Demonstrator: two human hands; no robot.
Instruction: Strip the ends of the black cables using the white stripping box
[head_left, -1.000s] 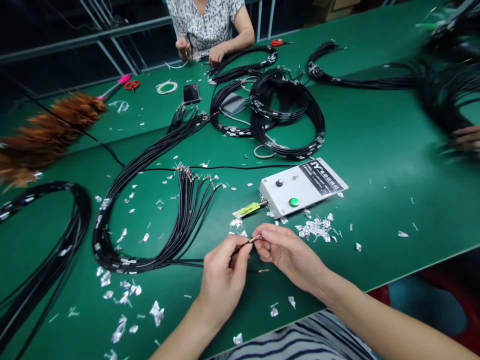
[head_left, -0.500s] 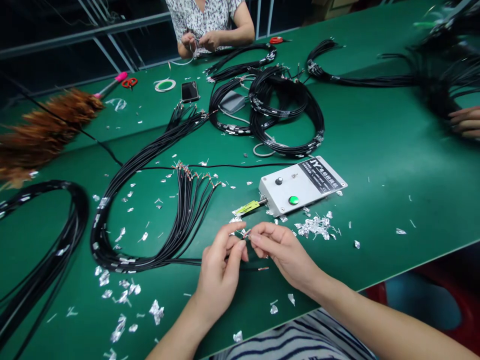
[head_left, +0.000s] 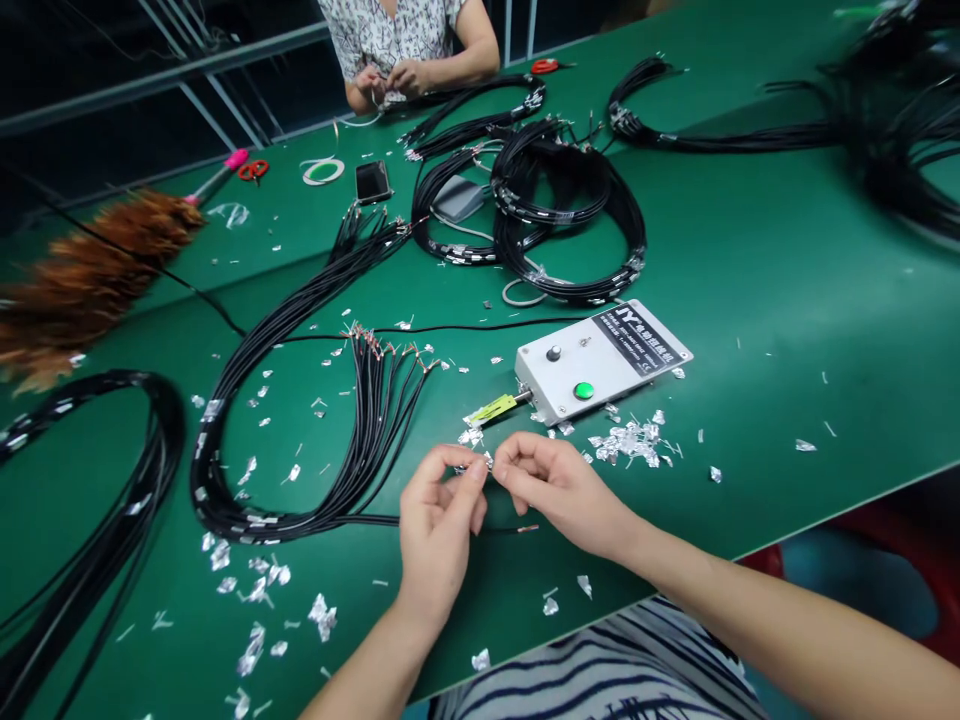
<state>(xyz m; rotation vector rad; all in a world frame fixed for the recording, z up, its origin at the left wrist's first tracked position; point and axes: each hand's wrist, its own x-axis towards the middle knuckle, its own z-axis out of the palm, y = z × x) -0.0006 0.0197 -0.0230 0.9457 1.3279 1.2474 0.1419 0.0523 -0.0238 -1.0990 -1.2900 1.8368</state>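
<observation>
- Black thin cable (head_left: 375, 519), coming out of the big curved bundle of shiny black cables (head_left: 232, 515) and going in under the left hand (head_left: 437, 520).
- Left hand with thumb and first finger squeezed together on the end of that cable, right by some tiny pale wires (head_left: 489, 461), mostly hidden.
- Right hand (head_left: 562, 490) with fingertips curled together too, just beside the left fingertips; too small to tell if any wire is pinched inside.
- Both hands close together, up over the flat green table top (head_left: 750, 250).
- Below the hands, one more cable end with a copper-coloured tip (head_left: 529, 529), lying on the table.
- Just past the fingers, a pale grey box (head_left: 555, 375) with a round, bright green button (head_left: 583, 391), a small dark knob (head_left: 553, 353) and a black label with white letters (head_left: 637, 340).
- On the near end of the box, a flat yellow-green piece (head_left: 491, 409).
- Crinkly silver foil bits (head_left: 630, 442) in a pile beside the box, with more scattered near the bundle.
- Farther back, round coils of black cable (head_left: 634, 235) and a dark phone (head_left: 373, 182).
- Across the table, a co-worker in a black-and-white patterned shirt (head_left: 405, 40), both hands close together.
</observation>
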